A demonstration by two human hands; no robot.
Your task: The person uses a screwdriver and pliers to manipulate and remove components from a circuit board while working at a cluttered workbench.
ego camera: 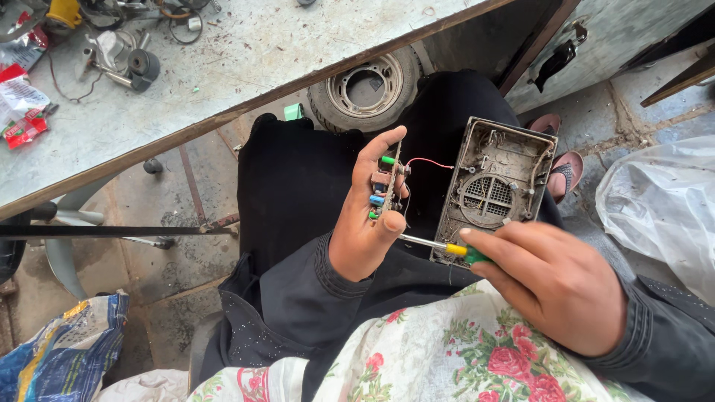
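L hand (363,223) pinches circuit board (389,186) edge-on; R hand (547,279) grips screwdriver (436,245). Risk: tip slips, red wire (428,161) to casing (493,190) at centre frame tears.

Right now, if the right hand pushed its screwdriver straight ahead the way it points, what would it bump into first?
Probably the left hand, which holds a small brown circuit board. The right hand aims the yellow-and-green-handled screwdriver at its thumb side, though depth is unclear.

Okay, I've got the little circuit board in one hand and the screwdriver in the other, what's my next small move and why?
Probably ease the screwdriver tip up to the circuit board. Your left hand grips the board edge-on, and your right hand aims the shaft at its lower end. A red wire runs toward the grey casing, so keep the board near it.
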